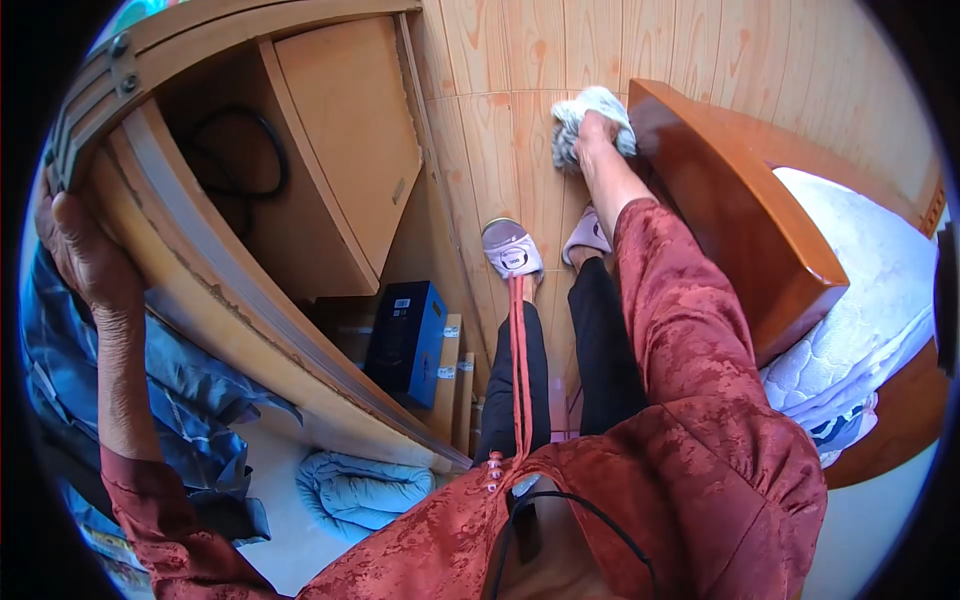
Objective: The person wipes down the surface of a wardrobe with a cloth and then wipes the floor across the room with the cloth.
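My left hand (90,250) is at the far left, its thumb against the worn edge of a tan wooden cabinet (240,320), just below a metal bracket (95,115). Its fingers are partly hidden behind that edge. Ahead of me, my right hand (597,128) is closed on a bunched grey-and-white cloth (600,102). The cloth is beside the end of a polished reddish-brown wooden board (740,200); whether it touches the board I cannot tell.
Inside the cabinet are a black cable (275,160) and a dark blue box (405,340). Blue bedding (365,490) lies at lower left, a white quilted mattress (860,270) at right. My pink slippers (513,250) stand on the wood-look floor (475,150); a red strap (520,370) hangs down.
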### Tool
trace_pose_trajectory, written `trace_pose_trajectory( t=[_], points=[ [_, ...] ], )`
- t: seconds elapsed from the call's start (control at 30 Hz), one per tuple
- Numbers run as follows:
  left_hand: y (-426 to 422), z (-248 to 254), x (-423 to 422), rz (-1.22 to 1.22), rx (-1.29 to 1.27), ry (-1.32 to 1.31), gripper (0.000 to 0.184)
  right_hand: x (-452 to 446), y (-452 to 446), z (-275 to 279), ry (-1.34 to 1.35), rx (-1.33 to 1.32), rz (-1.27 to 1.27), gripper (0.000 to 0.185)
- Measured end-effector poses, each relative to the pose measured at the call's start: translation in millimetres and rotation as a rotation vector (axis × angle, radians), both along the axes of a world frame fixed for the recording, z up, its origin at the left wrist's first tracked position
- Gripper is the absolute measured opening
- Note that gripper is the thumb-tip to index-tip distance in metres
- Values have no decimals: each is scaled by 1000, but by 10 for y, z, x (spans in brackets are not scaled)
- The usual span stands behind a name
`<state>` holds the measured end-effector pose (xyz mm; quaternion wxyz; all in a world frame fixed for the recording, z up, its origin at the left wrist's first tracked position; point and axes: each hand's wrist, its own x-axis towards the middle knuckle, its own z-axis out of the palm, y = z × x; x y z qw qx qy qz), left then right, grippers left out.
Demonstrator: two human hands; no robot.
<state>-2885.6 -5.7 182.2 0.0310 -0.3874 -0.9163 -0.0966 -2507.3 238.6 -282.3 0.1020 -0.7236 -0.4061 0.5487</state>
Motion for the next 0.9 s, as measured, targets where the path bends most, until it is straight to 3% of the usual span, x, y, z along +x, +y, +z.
trace_pose_trajectory(
  t=[0.1,0.2,0.27,0.3,0.33,0.47,0.53,0.57,0.73,0.8,0.9],
  points=[
    [71,-3,18,-70,-9,69,58,-647,320,248,276,-27,209,37],
    [103,9,34,-56,-35,33,62,-1533,809,1163,560,-208,182,37],
    [-35,8,-75,-14,-71,21,63,-1764,1269,1090,761,-251,107,36],
    [-82,-1,-113,7,-89,12,63,-1733,1354,1614,1012,-437,346,37],
    [-61,-19,-105,6,-66,36,63,-1722,1420,1597,1097,-528,181,36],
    [5,-53,-65,-13,-56,153,62,-1213,1252,1557,752,-564,-44,52],
    [15,-66,-64,-14,-37,218,64,-770,882,1456,551,-576,-29,51],
    [43,-100,-34,-5,-2,243,66,-515,663,1350,667,-624,-32,50],
    [23,-81,-54,-9,32,125,66,849,-667,1134,535,-998,-279,47],
    [-33,-25,-75,6,-33,61,63,978,-1082,1207,542,-976,-279,45],
    [-63,7,21,65,-49,-89,61,1241,-1707,640,457,-966,-452,42]
  ],
)
